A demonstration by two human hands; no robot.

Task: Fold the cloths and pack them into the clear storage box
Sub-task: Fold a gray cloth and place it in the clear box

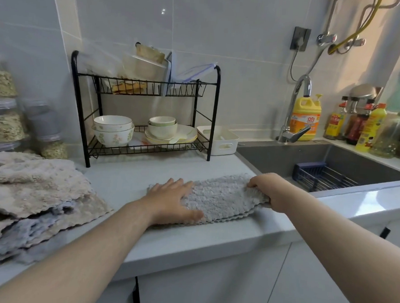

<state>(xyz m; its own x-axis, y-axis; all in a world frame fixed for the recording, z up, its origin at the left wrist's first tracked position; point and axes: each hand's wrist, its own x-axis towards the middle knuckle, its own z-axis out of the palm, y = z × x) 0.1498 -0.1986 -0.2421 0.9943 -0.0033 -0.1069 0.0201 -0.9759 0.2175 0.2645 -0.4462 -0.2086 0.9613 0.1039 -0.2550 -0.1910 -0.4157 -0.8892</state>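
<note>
A fluffy grey cloth (217, 196), folded over into a long strip, lies on the white counter (123, 177) near its front edge. My left hand (171, 200) lies flat with spread fingers on the cloth's left end. At the right end, my right hand (270, 191) grips the cloth's edge with curled fingers. A heap of beige and grey cloths (29, 198) is piled at the left of the counter. No clear storage box for packing can be picked out for certain.
A black two-tier dish rack (145, 116) with bowls and plates stands at the back. Beside it sits a white bin (220, 140). The sink (309, 161) with a blue basket lies right, with a faucet and bottles behind. Jars stand far left.
</note>
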